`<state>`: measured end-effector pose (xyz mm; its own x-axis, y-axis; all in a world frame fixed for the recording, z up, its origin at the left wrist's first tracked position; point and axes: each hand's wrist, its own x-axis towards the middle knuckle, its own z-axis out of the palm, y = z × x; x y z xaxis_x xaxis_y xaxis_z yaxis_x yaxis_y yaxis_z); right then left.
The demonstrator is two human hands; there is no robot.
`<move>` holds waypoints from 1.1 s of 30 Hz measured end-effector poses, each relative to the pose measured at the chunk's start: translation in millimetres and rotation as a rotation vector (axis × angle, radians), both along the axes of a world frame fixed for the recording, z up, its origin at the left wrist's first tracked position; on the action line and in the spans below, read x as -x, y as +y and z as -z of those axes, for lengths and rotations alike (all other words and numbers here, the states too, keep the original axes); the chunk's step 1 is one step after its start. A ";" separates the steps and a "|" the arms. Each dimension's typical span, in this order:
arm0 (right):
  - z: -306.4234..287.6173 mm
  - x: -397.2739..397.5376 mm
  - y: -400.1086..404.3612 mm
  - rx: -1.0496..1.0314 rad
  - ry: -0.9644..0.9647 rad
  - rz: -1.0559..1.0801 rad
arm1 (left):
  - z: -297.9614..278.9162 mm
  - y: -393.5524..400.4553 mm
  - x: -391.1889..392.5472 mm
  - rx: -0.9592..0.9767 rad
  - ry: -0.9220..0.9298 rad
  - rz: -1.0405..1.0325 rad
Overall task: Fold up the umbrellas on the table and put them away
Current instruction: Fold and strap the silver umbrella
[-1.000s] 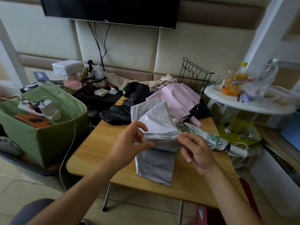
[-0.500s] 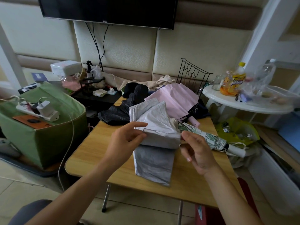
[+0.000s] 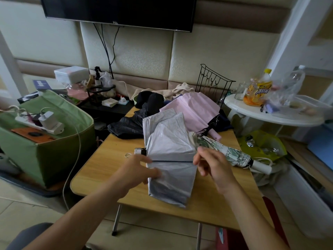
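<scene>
Umbrellas are lying across the light wooden folding table (image 3: 100, 170), 4 of them in the head view. The silver-grey collapsed umbrella with pleated fabric (image 3: 169, 159) is sitting at the table's centre, its panels fanning toward 12 o'clock and 6 o'clock. The left hand (image 3: 137, 174) is resting at its 9 o'clock edge, its blurred fingers touching the lower fabric; I cannot tell whether they are pinching it. The right hand (image 3: 214, 165) is hovering at the 3 o'clock edge, fingers loosely curled and holding nothing. The rolled white umbrella with green leaf print (image 3: 232, 154) is lying toward 3 o'clock. The pale pink umbrella (image 3: 192, 109) is slumping at 1 o'clock, the black crumpled umbrella (image 3: 129, 125) at 11 o'clock.
</scene>
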<state>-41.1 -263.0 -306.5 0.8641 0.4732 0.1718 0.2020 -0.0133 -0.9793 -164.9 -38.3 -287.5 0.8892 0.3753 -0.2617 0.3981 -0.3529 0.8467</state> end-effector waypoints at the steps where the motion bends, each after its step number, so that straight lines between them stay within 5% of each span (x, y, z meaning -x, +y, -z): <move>1: 1.4 0.5 1.7 0.044 0.004 -0.034 | -1.6 -0.2 1.3 0.009 0.073 0.038; 4: 6.8 0.0 7.4 0.234 -0.024 -0.101 | -2.2 -2.2 4.8 0.004 0.216 0.112; 11: 26.2 -1.7 15.0 0.642 -0.077 -0.173 | 15.6 -0.8 8.9 -0.145 0.219 0.123; 17: 24.8 -2.4 17.8 0.660 -0.089 -0.162 | 27.3 -4.6 12.6 -0.436 0.238 0.241; 23: 22.2 0.9 23.4 0.599 -0.263 -0.061 | 31.1 -3.0 1.1 -0.626 -0.262 0.324; 27: 29.5 -4.5 28.7 0.627 -0.511 0.028 | 48.2 2.7 -11.8 -0.776 -0.205 0.388; 33: 43.2 -15.0 30.8 0.748 -0.592 0.064 | 57.7 14.0 -26.6 -0.842 -0.116 0.389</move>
<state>-26.1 -232.2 -349.7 0.7619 0.5926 0.2615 0.6392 -0.6226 -0.4514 -138.3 -24.3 -345.2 0.9957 0.0714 0.0598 0.0521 -0.9590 0.2785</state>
